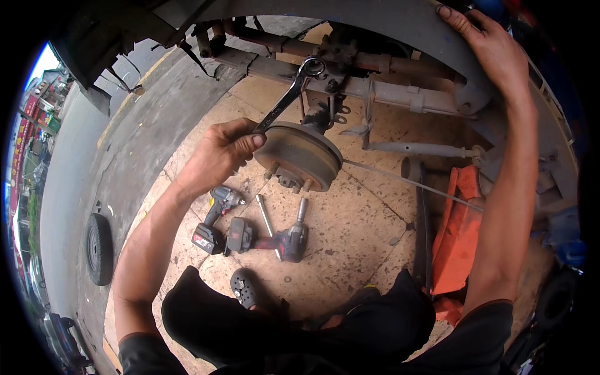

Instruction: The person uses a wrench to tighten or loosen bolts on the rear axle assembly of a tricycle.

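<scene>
My left hand (215, 155) is closed around the lower end of a shiny ring spanner (282, 103). The spanner slants up and right, its ring end at the bolts of the vehicle's suspension; whether it sits on a nut I cannot tell. Just beneath, beside my left fingers, is a rusty brake drum (301, 156) with its wheel studs bare. High on the right, my right hand (497, 56) grips the edge of a dark grey fender (387, 24), fingers bent over the rim. Long grey suspension beams (387, 92) run across under the fender.
Two cordless impact wrenches (215, 212) (290, 242) lie on the stained tiles with a thin metal bar (265, 214) between them. An orange metal stand (459, 231) is at the right. A wheel with its tyre (99, 250) stands at the left, near the road (65, 206).
</scene>
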Demonstrator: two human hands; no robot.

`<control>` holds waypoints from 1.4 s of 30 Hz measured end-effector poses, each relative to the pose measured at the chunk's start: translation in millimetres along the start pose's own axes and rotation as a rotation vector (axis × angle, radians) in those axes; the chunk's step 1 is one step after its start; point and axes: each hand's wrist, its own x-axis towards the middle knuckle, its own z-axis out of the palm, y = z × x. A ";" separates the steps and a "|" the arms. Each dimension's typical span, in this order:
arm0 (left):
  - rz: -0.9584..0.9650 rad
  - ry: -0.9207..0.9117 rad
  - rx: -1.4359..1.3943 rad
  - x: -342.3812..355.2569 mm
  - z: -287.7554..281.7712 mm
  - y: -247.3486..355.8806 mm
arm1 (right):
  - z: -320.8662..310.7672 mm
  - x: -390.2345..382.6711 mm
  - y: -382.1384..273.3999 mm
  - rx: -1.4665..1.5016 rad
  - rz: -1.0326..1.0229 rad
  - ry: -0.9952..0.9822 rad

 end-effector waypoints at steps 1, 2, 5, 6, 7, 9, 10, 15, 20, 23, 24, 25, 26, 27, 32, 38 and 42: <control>0.033 0.081 0.064 7.7 -8.4 -11.5 | 7.6 11.5 22.6 -0.003 0.017 -0.073; 0.069 0.174 0.134 13.5 -19.3 -24.3 | 11.3 20.7 31.7 0.004 0.032 -0.135; -0.026 0.211 0.233 19.6 -42.0 -18.2 | 5.0 3.7 -13.2 0.031 0.005 -0.054; -0.063 0.204 0.215 23.9 -40.3 -11.8 | -10.2 -2.7 -23.6 0.032 0.004 -0.042; 0.170 0.249 0.415 37.6 -41.0 -20.4 | -9.3 4.6 -15.8 0.023 0.038 -0.054; 0.255 0.164 0.719 53.0 -40.8 -17.2 | -8.6 2.7 -14.2 0.001 0.038 -0.035; 0.298 0.123 0.870 57.2 -39.8 -14.7 | -7.6 1.9 -14.0 -0.008 0.036 -0.026; 0.315 0.003 0.872 82.0 -43.9 -20.8 | -0.4 -3.4 -18.9 0.020 -0.020 0.051; 0.364 -0.030 0.884 90.2 -43.7 -13.0 | -2.9 -14.3 -29.5 -0.081 -0.106 0.102; 0.382 -0.055 0.924 99.7 -46.3 -11.0 | -0.1 -12.0 -26.9 -0.086 -0.099 0.124; 0.383 -0.071 0.943 105.0 -47.5 -9.7 | 1.4 -9.6 -23.7 -0.085 -0.075 0.119; 0.399 -0.081 0.985 109.5 -49.9 -7.6 | 6.9 0.1 -12.8 -0.080 -0.018 0.097; 0.424 -0.055 1.017 113.1 -53.1 -7.0 | 7.8 3.5 -16.9 -0.071 0.035 0.075; 0.459 -0.056 1.049 118.0 -56.9 -4.8 | 7.0 -1.9 -20.3 -0.083 -0.012 0.089; 0.659 -0.015 1.201 136.4 -69.5 1.8 | 2.8 -11.8 -27.7 -0.099 -0.059 0.104; 0.754 0.027 1.293 152.3 -70.0 -0.4 | 14.9 7.0 0.4 -0.077 0.008 0.122; 0.729 0.052 1.278 160.9 -64.0 -6.4 | 0.9 -7.0 -17.4 -0.072 -0.070 0.095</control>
